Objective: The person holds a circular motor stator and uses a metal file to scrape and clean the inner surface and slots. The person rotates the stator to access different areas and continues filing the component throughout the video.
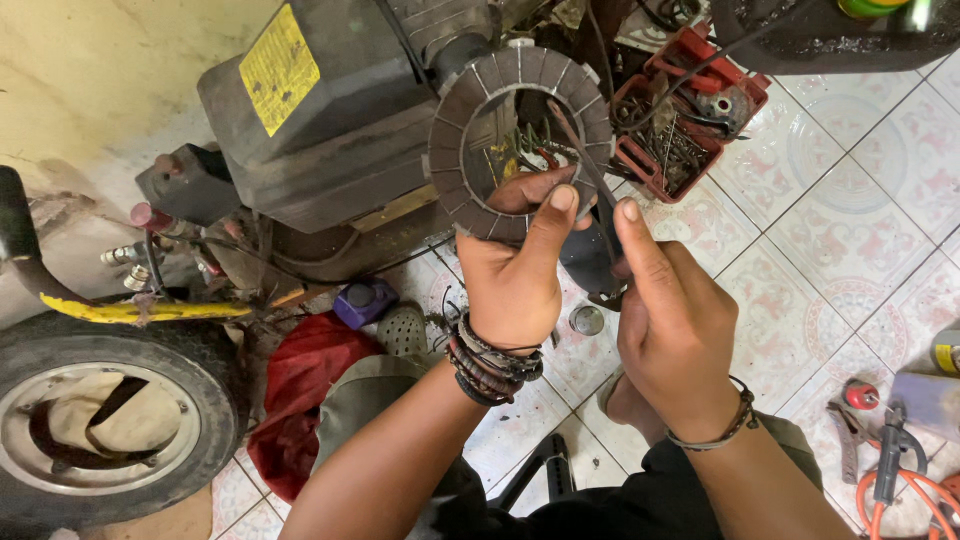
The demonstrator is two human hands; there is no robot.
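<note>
My left hand (520,270) grips a dark ring-shaped friction plate (470,110) by its lower edge and holds it upright at the centre of the view. The ring has segmented pads around a wide open middle. My right hand (670,320) is beside it on the right, pinching a thin dark metal strip (585,155) that reaches up across the ring's right side. Both wrists wear braided bands.
A large black machine with a yellow label (300,110) sits at the upper left. A red tray of screws and small tools (680,120) lies behind the ring. A tyre (110,420) and red cloth (305,390) are at the lower left; pliers and orange cable (890,470) at the lower right.
</note>
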